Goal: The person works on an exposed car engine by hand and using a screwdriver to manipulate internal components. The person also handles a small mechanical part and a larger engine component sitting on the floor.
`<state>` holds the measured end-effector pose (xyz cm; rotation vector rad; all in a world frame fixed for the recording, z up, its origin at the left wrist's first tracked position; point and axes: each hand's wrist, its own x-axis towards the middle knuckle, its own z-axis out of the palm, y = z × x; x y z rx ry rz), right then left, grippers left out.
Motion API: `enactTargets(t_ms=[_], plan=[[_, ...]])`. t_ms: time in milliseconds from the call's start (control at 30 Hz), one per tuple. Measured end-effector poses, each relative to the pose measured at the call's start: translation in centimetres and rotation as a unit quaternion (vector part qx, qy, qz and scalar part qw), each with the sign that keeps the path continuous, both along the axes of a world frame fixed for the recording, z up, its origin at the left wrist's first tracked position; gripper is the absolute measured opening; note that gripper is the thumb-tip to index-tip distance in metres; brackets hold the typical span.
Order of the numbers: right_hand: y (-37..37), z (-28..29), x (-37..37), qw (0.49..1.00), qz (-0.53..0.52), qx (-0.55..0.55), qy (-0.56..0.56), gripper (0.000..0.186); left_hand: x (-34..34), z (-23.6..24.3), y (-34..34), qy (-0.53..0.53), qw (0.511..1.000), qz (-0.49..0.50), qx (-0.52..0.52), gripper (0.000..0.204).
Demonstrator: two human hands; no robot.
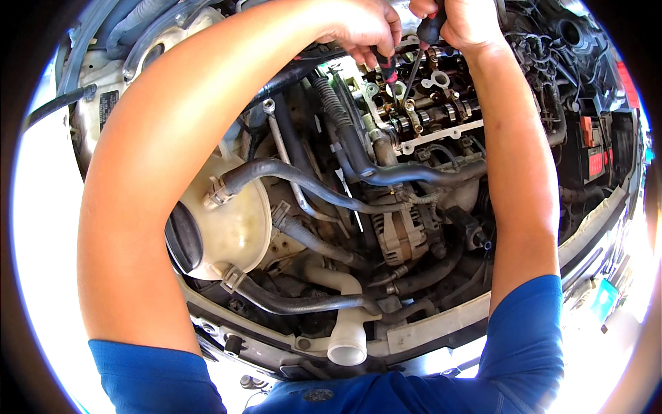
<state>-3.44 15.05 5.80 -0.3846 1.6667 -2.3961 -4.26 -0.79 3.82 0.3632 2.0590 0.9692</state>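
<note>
Both my arms reach over an open engine bay to the engine [452,129], whose top is uncovered, with camshafts and lobes in view. My left hand [364,31] has its fingers closed round a red-and-black screwdriver [388,70], pointing down at the engine's left end. Beside it, my right hand [470,26] grips a second screwdriver [430,32] by its dark handle with red parts. Its thin shaft slants down and left among the camshaft parts. The exact spots where both tips rest are too small to make out. The upper edge cuts off part of the right hand.
A long ratchet-like wrench [281,145] lies among the hoses left of the engine. Closer in are a yellowed coolant tank [241,228], a black hose [303,181], an alternator [400,238] and a white pipe mouth [347,348]. A black battery [583,155] stands far right.
</note>
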Motion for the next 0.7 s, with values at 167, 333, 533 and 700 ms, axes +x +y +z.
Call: enactTargets(t_ms=[167, 333, 533, 700], plan=[[0.0, -0.1, -0.3, 1.000, -0.005, 0.002, 0.008, 0.008, -1.1, -0.1, 0.0, 0.112, 0.990, -0.088, -0.005, 0.024], [0.1, 0.0, -0.1, 1.000, 0.007, -0.011, 0.003, 0.007, -2.6, -0.7, 1.6, 0.116, 0.987, -0.114, -0.005, 0.021], [-0.2, 0.1, -0.2, 0.999, 0.012, -0.021, 0.024, 0.006, -6.1, -1.6, 1.1, 0.016, 0.968, -0.247, 0.031, 0.020], [0.5, -0.3, -0.5, 1.000, 0.014, -0.003, 0.019, 0.011, -5.9, -0.2, 3.2, -0.025, 0.951, -0.260, -0.166, 0.016]])
